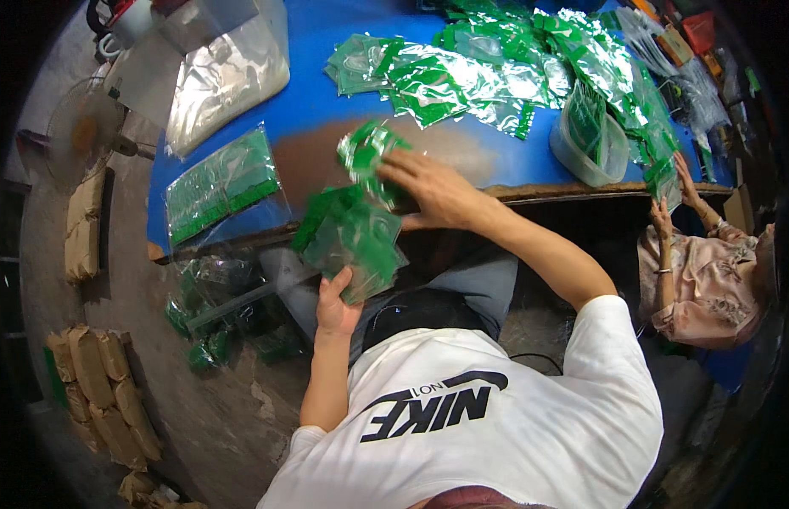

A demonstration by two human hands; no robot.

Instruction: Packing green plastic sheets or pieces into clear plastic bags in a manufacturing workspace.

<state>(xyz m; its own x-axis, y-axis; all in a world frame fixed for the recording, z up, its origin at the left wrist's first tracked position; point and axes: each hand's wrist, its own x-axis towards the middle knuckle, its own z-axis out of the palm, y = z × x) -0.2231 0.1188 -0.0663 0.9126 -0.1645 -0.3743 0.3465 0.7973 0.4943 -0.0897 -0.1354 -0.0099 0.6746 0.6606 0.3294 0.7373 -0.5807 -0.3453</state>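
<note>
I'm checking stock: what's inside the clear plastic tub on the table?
Green plastic packets stand on edge inside the clear plastic tub, poking above its rim. They cover its bottom, so anything beneath can't be seen.

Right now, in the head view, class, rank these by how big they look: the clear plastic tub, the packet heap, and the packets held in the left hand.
1. Packet heap
2. Held packets, in the left hand; nearness may enlarge them
3. Clear plastic tub

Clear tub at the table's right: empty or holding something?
Holding something: green packets stand inside the tub, rising above its rim.
</note>
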